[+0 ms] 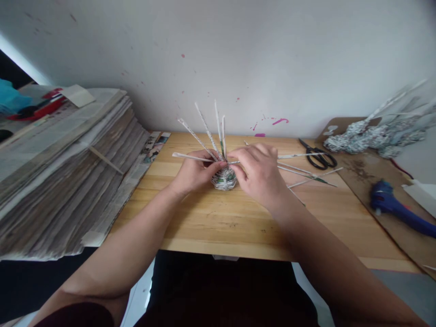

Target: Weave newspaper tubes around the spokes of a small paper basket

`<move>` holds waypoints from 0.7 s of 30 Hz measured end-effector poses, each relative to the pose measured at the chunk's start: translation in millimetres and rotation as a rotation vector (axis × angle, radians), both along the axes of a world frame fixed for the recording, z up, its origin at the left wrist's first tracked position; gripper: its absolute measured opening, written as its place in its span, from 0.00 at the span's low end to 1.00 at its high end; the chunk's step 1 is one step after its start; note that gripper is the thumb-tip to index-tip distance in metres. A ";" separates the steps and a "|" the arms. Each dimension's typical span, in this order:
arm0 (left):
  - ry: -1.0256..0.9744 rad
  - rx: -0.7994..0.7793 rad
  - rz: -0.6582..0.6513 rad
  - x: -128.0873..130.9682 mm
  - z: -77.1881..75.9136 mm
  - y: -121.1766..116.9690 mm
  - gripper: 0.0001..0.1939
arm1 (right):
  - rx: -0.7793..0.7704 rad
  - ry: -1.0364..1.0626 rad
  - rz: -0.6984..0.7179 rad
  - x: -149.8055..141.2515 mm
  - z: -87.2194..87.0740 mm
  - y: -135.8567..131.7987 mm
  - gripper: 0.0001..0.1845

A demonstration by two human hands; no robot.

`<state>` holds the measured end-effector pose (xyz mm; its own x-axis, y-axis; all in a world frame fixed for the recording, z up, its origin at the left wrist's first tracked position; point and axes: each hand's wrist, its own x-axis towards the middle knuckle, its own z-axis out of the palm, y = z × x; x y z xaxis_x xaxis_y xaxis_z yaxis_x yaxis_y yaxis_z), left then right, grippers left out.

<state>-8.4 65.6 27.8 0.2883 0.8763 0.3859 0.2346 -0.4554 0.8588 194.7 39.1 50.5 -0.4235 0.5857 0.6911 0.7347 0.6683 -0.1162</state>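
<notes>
A small woven basket of rolled newspaper (225,178) rests on the wooden table (221,227) between my hands. Thin paper tubes (204,125) stick up and outward from it like spokes. My left hand (194,172) is closed on the basket's left side, pinching a tube that runs off to the left. My right hand (260,172) curls over the right side, its fingers closed on a tube at the rim. More tubes (308,175) fan out to the right under that hand.
A tall stack of newspapers (57,181) fills the left. Black scissors (318,156) lie at the back right. A brown board (378,200) carries a blue glue gun (395,206) and finished woven paper pieces (368,134). A white wall stands behind.
</notes>
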 end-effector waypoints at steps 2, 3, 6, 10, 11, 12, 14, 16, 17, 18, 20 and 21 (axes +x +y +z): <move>0.008 0.000 0.033 -0.5 -1.8 1.7 0.12 | 0.027 0.058 0.010 -0.9 3.7 -6.5 0.05; 0.018 0.007 0.050 -0.8 -2.8 2.6 0.12 | 0.009 0.089 0.030 -1.0 4.1 -8.8 0.07; 0.077 0.067 0.099 -2.2 -4.7 4.8 0.11 | -0.212 0.133 0.046 0.8 -2.9 -7.7 0.15; 0.211 0.161 0.130 -5.2 -3.4 5.4 0.09 | -0.484 0.282 0.023 5.0 -21.0 8.8 0.09; 0.239 0.177 0.121 -5.8 -2.7 5.2 0.09 | -0.543 0.383 0.055 5.6 -24.4 13.1 0.06; 0.258 0.189 0.105 -6.2 -1.9 4.9 0.09 | -0.604 0.483 0.105 5.8 -26.9 16.6 0.06; 0.264 0.204 0.058 -6.8 -0.5 4.4 0.10 | -0.693 0.623 0.213 5.2 -29.8 21.4 0.08; 0.227 0.194 -0.005 -7.2 0.4 4.5 0.10 | -0.715 0.692 0.284 4.0 -31.4 23.9 0.08; 0.198 0.175 -0.043 -7.5 0.7 4.9 0.10 | -0.712 0.716 0.303 3.6 -32.3 24.7 0.08; 0.166 0.148 -0.081 -7.9 0.8 5.6 0.11 | -0.712 0.736 0.315 3.5 -33.5 25.5 0.08; 0.106 0.072 -0.149 -9.4 0.7 7.5 0.12 | -0.715 0.760 0.335 4.1 -36.4 27.2 0.08; 0.085 0.035 -0.177 -10.3 0.5 8.6 0.14 | -0.718 0.756 0.347 4.8 -37.9 28.1 0.07</move>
<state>-18.8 74.2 28.3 0.4696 0.7955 0.3829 0.2193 -0.5252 0.8223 199.5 67.2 12.6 -0.2539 0.8861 0.3877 0.0949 0.4217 -0.9017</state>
